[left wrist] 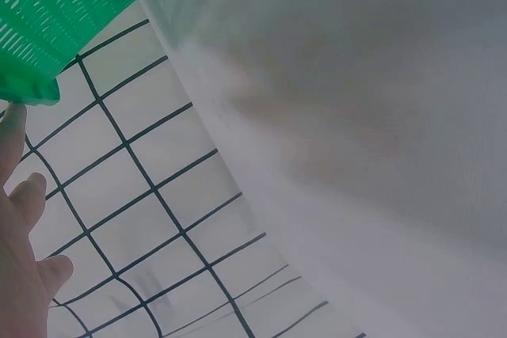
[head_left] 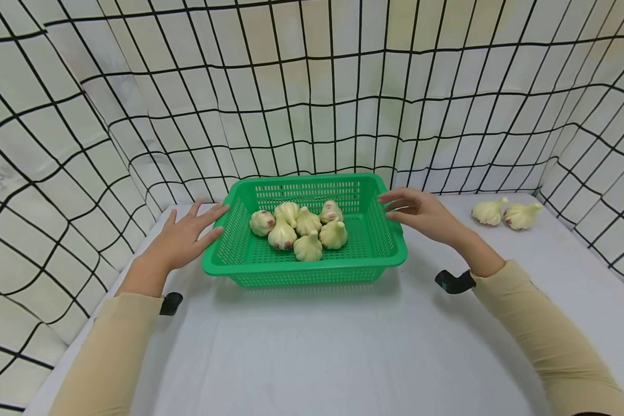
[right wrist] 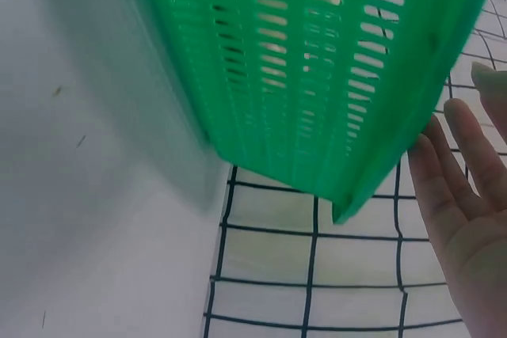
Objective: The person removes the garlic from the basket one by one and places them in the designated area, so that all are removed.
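A green plastic basket (head_left: 304, 276) with slotted walls sits on the white table, holding several garlic bulbs (head_left: 282, 234) with pale skins and purple-tinged bases. My left hand (head_left: 183, 238) is at the basket's left rim, fingers spread, the fingertips by the edge. In the left wrist view part of that hand (left wrist: 22, 251) shows below the basket corner (left wrist: 63, 21). On the opposite side my right hand (head_left: 420, 214) has its loosely extended fingers at the right rim. The right wrist view shows its fingers (right wrist: 432, 176) against the outside of the rim, not curled round it.
Two more garlic bulbs (head_left: 490, 212) lie on the table (head_left: 301, 352) at the far right. Black grid netting (head_left: 312, 98) before white walls encloses the back and both sides. A dark device (head_left: 455, 282) sits under the right wrist, another (head_left: 171, 303) by the left.
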Tool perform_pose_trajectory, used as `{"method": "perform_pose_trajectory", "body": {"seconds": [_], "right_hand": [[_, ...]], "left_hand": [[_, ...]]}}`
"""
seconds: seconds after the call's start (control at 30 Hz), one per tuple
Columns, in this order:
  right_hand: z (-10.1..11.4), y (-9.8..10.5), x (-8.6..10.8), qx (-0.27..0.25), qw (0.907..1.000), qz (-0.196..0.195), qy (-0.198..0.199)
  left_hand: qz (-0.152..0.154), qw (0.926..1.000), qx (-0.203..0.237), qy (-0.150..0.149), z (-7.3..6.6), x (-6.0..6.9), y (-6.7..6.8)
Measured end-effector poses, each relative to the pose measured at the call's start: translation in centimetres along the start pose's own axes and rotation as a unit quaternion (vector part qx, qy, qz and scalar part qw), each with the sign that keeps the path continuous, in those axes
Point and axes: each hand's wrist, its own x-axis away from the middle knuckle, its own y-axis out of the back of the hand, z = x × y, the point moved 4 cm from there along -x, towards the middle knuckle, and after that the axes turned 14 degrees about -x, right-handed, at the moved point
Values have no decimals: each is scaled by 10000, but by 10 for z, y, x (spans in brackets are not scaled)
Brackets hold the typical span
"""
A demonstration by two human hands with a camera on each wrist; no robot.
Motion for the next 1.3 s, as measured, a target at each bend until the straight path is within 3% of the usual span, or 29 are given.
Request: {"method": "perform_pose_trajectory", "body": {"seconds": [0.23,0.5,0.83,1.0,1.3], "right_hand": [[0,-18,-10,23,9993,332,150],[4,-40,-22,645,9930,963,208],[4,-51,-33,1536,9751,1598,-127],[5,-53,-37,1973,9613,1912,-214],[21,-45,-42,2371,9486,2091,-142]], "left_hand": [[18,10000,12,-32,0,0,-1],[21,10000,4,-33,1,-1,-3],[20,10000,49,-48,-1,-1,-1],[21,10000,57,-52,-1,-2,-1],[13,10000,-15,-23,1,0,1]]}}
